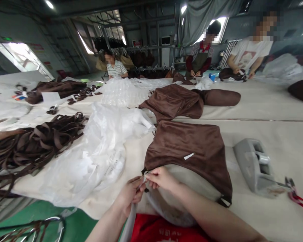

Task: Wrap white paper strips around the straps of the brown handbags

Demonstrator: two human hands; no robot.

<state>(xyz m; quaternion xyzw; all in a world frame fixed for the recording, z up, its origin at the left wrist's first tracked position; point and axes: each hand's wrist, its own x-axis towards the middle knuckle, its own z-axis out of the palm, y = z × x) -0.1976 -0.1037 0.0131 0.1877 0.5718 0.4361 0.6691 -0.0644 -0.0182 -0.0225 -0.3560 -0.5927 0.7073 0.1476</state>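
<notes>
In the head view a brown bag (184, 139) lies flat on the table before me, a small white tag (188, 156) on its upper face. My left hand (134, 194) is closed round a whitish strip (130, 218), which trails down toward my lap. At the bag's left corner, beside dark hardware, my right hand (163, 178) pinches the strip's upper end. Both hands nearly touch there. Under my right forearm curves a pale, translucent wrapped band (161, 208). The bag's other corner, with a dark metal ring (225, 201), lies to the right.
A grey tape dispenser (251, 168) and red-handled scissors (296, 195) are on the right. Clear plastic bags (103, 144) and piled brown straps (45, 141) cover the left side. Behind lie another brown bag (175, 101) and a brown pouch (222, 97). Several people work across the table.
</notes>
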